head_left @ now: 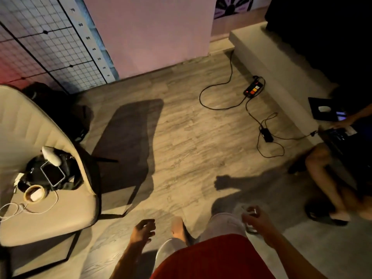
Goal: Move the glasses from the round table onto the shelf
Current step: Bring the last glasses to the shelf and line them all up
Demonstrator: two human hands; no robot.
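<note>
I look down at a wooden floor while I walk. My right hand (255, 220) hangs low at the right, its fingers curled around a clear drinking glass (250, 228) that is blurred and hard to make out. At the bottom centre, my left hand (143, 231) hangs loosely with its fingers apart and nothing in it. Neither the round table nor the shelf is in view.
A beige chair (60, 214) at the left carries a black bag, a phone, a tape roll and a white cable. A power strip (254, 90) and black cables lie on the floor at upper right. A seated person's legs (330, 178) are at the right edge.
</note>
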